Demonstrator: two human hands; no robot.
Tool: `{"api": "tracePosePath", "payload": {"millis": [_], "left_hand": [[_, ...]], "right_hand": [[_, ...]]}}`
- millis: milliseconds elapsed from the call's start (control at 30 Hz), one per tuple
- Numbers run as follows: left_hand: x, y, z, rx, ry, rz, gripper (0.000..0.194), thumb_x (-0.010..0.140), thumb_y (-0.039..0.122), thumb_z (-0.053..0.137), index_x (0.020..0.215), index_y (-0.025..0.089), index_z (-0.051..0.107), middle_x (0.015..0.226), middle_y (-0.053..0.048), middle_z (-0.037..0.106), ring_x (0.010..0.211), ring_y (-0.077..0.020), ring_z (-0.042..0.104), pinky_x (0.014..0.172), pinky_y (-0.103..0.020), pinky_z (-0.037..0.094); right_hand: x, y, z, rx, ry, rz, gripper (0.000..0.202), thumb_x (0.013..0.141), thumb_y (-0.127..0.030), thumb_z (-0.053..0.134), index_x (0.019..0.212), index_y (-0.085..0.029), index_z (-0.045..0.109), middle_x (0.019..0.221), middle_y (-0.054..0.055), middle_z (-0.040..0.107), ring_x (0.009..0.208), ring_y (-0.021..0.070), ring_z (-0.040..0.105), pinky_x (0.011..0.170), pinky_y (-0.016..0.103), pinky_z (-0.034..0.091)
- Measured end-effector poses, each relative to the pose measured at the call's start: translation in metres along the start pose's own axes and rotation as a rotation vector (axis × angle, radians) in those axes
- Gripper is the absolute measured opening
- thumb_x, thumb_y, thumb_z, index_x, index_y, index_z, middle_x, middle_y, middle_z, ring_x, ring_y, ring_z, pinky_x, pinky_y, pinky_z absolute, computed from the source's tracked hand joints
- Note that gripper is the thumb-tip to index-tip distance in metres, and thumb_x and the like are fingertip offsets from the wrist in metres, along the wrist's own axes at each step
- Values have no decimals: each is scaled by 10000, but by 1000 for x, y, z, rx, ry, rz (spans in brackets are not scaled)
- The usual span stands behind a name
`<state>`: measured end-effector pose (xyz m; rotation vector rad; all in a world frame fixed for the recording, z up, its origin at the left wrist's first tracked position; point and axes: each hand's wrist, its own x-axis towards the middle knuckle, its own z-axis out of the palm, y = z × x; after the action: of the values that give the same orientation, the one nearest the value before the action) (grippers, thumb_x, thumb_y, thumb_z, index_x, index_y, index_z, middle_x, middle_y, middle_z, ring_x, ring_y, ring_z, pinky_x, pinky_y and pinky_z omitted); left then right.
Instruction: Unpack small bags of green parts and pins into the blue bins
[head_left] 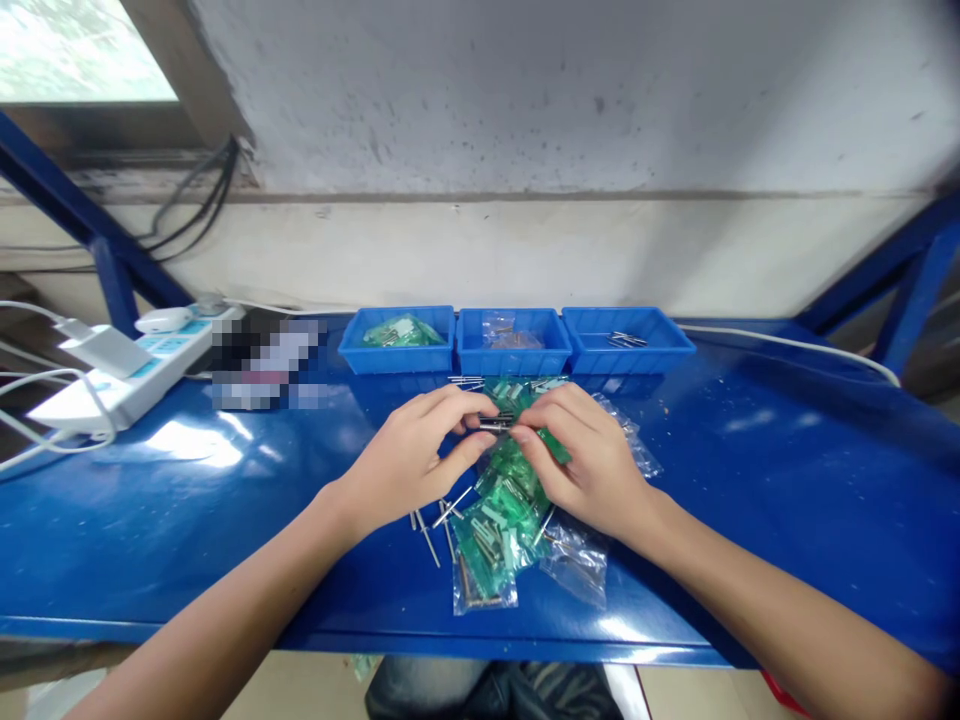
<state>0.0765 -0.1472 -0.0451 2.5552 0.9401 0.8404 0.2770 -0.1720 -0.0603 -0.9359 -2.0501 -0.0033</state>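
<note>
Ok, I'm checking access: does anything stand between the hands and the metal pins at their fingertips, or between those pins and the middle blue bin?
Nothing visible separates the left hand or right hand from the metal pins. Toward the middle blue bin, green packaging lies beyond the pins, then the bin's front wall.

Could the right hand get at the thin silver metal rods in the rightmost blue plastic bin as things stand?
Probably yes: the rightmost blue plastic bin is open, just beyond the right hand, and nothing visible covers the thin silver metal rods.
</note>
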Motion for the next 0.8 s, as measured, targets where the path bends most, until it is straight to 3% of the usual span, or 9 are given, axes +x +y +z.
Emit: {"api": "tracePosePath", "payload": {"millis": [133,400,500,600,800], "left_hand": [[1,1,-1,25,19,42,51,904,186,495,924,177,542,884,-7,579,820,-120,546,759,-260,428],[1,0,-1,56,-18,18,139,939,168,403,853,173,512,806,7,566,775,-121,521,744,-279,404],[0,0,0,21,-8,2,60,920,189,455,936,181,513,855,4,571,797,-118,532,753,-270,417],[0,1,1,-16,37,19,152,880,200,532,1024,182,486,935,-12,564,825,-119,541,766,-266,432],[2,4,0,21,46,49,57,915,151,449,897,175,497,874,-9,567,839,-129,538,754,-282,410]], "right_hand": [[0,-2,-1,23,13,-7,108,856,-169,533,790,-121,603,726,72,588,698,162,515,651,321,434],[2,-3,-2,25,20,-69,88,821,-158,583,892,-111,606,786,83,621,731,171,531,666,328,448],[2,-2,-2,25,29,-59,55,829,-132,561,854,-115,607,755,76,611,713,164,528,657,319,443],[2,-3,-2,20,57,-21,68,841,-142,549,827,-109,606,720,72,590,686,159,514,635,314,434],[1,-3,-2,37,37,-27,109,836,-203,581,888,-109,602,758,75,608,708,166,521,653,327,441]]}}
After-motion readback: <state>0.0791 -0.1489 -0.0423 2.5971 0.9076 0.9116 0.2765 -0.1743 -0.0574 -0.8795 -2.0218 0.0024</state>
